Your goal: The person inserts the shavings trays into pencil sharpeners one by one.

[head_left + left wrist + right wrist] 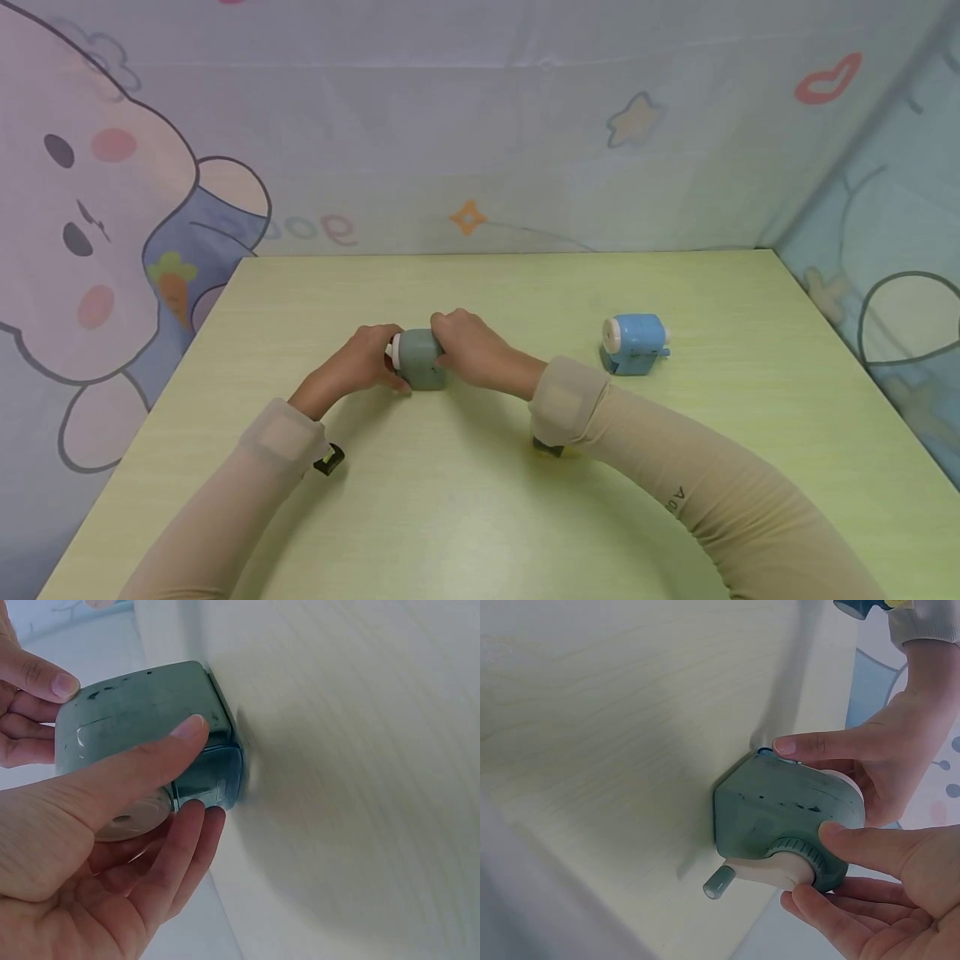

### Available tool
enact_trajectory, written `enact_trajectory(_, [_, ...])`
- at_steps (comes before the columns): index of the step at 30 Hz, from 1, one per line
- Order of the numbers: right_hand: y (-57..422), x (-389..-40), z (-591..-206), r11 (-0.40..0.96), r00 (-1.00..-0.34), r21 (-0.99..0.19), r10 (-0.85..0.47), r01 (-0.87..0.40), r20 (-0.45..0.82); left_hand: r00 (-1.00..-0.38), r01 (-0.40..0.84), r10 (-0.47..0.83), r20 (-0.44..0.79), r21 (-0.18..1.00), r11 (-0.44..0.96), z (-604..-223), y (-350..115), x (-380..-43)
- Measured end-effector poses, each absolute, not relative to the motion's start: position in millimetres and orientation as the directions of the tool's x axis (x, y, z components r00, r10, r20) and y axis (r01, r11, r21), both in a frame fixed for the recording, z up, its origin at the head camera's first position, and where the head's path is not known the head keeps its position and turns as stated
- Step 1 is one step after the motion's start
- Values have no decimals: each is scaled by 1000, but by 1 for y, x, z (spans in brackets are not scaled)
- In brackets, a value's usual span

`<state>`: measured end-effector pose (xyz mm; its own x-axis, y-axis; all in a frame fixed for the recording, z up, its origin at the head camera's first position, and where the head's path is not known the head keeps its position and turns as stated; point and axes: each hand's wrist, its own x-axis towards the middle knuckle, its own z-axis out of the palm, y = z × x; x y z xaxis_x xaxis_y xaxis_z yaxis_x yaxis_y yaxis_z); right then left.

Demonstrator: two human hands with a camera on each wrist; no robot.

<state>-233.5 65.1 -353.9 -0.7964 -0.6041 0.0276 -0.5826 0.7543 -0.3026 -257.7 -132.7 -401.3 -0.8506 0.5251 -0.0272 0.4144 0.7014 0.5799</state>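
A green hand-crank pencil sharpener is between the two hands, left of the table's middle. My left hand grips its pale round front end; in the left wrist view the thumb lies along the body, with fingertips by the translucent drawer. At the opposite end my right hand holds the sharpener. Its thumb and fingers pinch around the base of the white crank, whose green knob sticks out toward the table. Whether the sharpener's base touches the table cannot be told.
A blue pencil sharpener stands upright on the pale table, right of the hands. A patterned cloth backdrop rises behind the table's far edge. Small dark devices hang at the wrists.
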Motion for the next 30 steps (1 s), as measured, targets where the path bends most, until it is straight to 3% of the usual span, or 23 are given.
enact_trajectory(30, [66, -234, -356, 751, -792, -293, -610, -592, 37, -827, 486, 559, 52, 567, 665, -406, -131, -260])
